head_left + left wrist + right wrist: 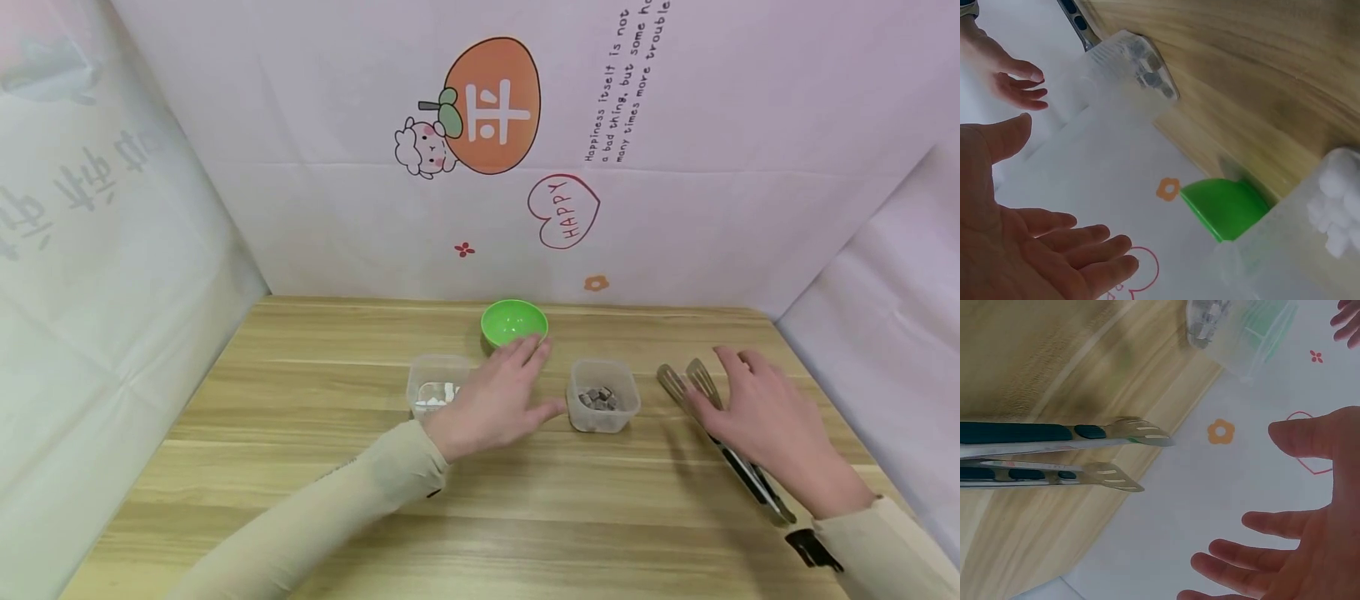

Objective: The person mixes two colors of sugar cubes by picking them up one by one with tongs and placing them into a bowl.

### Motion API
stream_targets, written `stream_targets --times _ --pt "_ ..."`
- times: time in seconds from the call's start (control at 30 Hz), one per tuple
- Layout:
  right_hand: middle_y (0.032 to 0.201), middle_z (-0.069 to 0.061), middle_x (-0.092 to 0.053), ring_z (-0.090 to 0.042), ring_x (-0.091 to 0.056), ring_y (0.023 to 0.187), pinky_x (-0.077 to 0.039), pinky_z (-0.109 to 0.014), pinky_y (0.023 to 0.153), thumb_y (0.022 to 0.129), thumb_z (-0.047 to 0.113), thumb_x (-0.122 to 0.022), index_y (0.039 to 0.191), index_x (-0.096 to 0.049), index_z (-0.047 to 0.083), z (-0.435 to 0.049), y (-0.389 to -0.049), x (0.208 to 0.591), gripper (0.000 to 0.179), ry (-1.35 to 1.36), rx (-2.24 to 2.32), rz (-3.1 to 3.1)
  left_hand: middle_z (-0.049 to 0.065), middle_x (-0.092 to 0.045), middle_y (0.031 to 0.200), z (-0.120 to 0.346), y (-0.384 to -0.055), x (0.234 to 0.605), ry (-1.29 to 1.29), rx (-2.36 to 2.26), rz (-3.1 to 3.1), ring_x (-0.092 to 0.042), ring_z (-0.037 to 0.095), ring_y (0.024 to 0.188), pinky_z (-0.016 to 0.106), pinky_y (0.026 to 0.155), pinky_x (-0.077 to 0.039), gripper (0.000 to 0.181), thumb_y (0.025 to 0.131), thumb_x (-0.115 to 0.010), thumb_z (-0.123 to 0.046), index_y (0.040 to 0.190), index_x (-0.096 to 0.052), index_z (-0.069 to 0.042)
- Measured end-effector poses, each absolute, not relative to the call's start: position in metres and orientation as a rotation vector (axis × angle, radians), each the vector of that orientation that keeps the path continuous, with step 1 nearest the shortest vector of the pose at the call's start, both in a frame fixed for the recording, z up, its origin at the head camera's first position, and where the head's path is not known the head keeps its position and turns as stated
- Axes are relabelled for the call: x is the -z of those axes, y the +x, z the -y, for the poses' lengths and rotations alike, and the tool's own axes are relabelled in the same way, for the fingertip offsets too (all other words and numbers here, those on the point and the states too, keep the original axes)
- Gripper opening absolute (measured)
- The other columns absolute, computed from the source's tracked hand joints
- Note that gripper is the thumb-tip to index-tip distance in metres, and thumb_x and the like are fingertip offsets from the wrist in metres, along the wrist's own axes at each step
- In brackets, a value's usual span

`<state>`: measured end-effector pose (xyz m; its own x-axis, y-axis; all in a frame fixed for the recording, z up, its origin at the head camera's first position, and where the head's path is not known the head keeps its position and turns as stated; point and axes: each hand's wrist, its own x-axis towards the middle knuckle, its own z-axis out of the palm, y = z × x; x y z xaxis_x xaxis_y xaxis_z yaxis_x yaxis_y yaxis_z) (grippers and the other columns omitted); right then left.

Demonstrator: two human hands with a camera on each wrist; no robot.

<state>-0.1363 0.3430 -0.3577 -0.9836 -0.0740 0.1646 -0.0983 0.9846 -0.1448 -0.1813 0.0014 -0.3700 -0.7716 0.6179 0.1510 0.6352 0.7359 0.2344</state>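
Observation:
My left hand hovers over the table with fingers spread and nothing in its grasp, between two clear plastic tubs and in front of the green bowl. The left tub, partly covered by that hand in the head view, holds white lumps. In the other tub lie several small grey-brown cubes. At the right, my right hand is held above metal tongs with dark handle grips and slotted tips. Its fingers are apart, and the right wrist view shows a gap between them and the tongs.
Everything stands on a wood-grain table. A white printed cloth rises behind its far edge, with more white cloth along both sides.

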Motion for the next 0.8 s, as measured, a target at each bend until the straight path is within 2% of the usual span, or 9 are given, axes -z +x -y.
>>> stream_targets --times 0.13,0.43,0.8 --pt "0.135 -0.050 -0.045 -0.069 -0.046 0.116 -0.046 -0.081 0.081 0.100 0.051 -0.066 0.148 -0.041 -0.016 -0.347 -0.133 0.361 0.086 0.135 -0.212 3.004 0.015 -0.024 0.172 -0.005 -0.180 0.375 -1.047 0.453 2.893 -0.026 0.030 0.157 0.040 0.128 -0.020 0.093 0.102 -0.059 -0.060 0.167 -0.023 -0.004" --pt "0.132 -0.051 -0.047 -0.069 -0.050 0.113 -0.051 -0.078 0.068 0.099 0.055 -0.065 0.149 -0.038 -0.016 -0.357 -0.124 0.369 0.091 0.067 -0.227 3.122 0.013 -0.027 0.172 -0.016 -0.182 0.384 -1.044 0.619 2.932 -0.035 0.031 0.153 0.040 0.124 -0.031 0.097 0.098 -0.071 -0.053 0.167 -0.024 -0.004" --pt "0.127 -0.052 -0.048 -0.069 -0.052 0.109 -0.053 -0.076 0.068 0.097 0.050 -0.071 0.147 -0.039 -0.018 -0.367 -0.119 0.382 0.090 0.036 -0.230 3.174 0.012 -0.025 0.172 -0.026 -0.184 0.391 -1.011 0.794 2.987 -0.035 0.029 0.153 0.042 0.122 -0.036 0.103 0.095 -0.076 -0.051 0.168 -0.019 -0.007"
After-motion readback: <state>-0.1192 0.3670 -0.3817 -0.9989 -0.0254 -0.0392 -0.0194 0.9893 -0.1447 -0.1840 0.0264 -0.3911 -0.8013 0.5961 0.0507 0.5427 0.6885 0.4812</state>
